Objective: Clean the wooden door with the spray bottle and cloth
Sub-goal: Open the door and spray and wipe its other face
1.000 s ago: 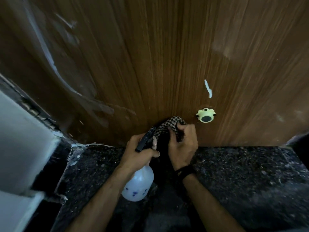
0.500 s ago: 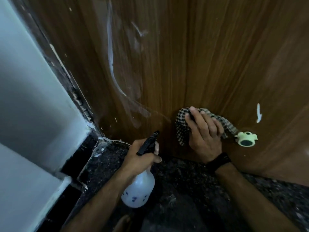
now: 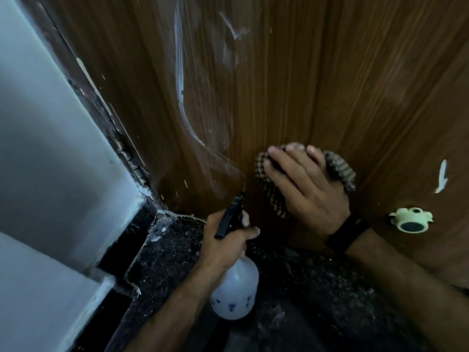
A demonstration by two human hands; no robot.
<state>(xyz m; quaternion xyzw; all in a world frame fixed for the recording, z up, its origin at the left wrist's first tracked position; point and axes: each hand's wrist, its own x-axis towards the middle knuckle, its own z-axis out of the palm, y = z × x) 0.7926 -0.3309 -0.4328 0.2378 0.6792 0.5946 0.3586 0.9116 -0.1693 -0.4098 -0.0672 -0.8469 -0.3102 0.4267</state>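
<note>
Here, the right hand (image 3: pixel 308 189) presses a crumpled black-and-white checked cloth (image 3: pixel 340 168) flat-fingered against the lower part of the brown wood-grain door (image 3: pixel 291 85). The left hand (image 3: pixel 224 246) grips the neck of a translucent white plastic spray bottle (image 3: pixel 234 292) with black nozzle, over the dark speckled floor (image 3: pixel 175 250).

Single head-worn view, wide-angle, looks forward and down from close range. Faces lower part of wooden door (image 3: pixel 291 85), near its hinge edge. Dark speckled floor (image 3: pixel 177 250) fills bottom; pale wall (image 3: pixel 50 148) at left edge.
</note>
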